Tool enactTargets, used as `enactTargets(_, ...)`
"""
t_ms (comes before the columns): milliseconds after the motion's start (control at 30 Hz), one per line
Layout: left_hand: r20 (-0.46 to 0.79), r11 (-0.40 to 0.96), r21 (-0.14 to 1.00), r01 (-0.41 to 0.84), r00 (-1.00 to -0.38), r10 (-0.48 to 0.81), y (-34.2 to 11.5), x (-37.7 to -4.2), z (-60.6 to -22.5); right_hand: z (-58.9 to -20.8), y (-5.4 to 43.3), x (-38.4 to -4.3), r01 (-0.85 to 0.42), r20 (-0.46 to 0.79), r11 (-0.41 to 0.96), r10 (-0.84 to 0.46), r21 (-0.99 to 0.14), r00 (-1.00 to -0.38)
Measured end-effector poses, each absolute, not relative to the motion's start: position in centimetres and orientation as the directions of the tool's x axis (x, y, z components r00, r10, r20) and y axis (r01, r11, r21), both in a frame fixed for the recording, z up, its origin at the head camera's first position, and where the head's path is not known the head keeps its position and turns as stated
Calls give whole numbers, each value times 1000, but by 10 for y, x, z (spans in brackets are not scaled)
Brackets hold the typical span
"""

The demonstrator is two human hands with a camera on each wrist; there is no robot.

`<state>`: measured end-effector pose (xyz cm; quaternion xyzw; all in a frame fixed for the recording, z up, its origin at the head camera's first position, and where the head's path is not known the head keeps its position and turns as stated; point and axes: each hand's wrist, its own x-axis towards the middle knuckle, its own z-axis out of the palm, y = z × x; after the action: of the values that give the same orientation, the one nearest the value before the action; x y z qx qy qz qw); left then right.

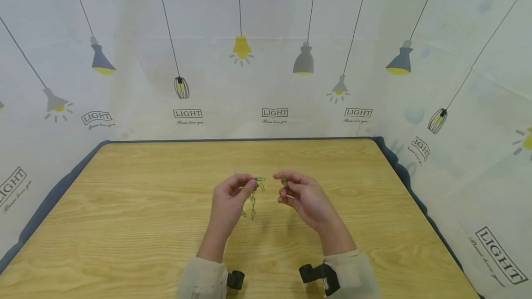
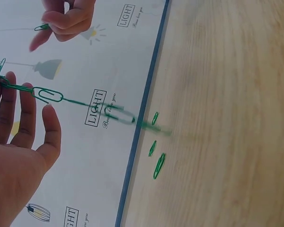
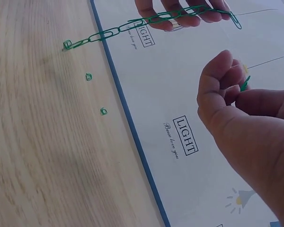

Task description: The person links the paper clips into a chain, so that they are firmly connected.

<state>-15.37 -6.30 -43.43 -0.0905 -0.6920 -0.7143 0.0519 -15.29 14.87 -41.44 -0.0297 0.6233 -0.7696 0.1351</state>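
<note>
My left hand pinches the upper part of a chain of linked green paper clips between thumb and fingertips. One end clip sticks out past the fingertips toward the right, while the rest of the chain hangs down over the table. Across a small gap, my right hand pinches a single green paper clip between thumb and finger, its other fingers curled. That clip is partly hidden by the fingers in the right wrist view. Chain and single clip are apart.
A few loose green paper clips, such as one in the left wrist view and another in the right wrist view, lie on the wooden table. A white curtain printed with lamps surrounds the table's dark-blue edge.
</note>
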Motion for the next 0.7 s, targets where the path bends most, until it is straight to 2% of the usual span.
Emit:
enactTargets(333,200,-30,980,198,-978,61,-63,-153,-435,-417,146,-153,204,-167,-227,-172,-952,-971)
enactTargets(700,210,-15,978,209,-975,67,-63,-153,-433,-417,149,-153,109,-47,-278,-220,-954,-974)
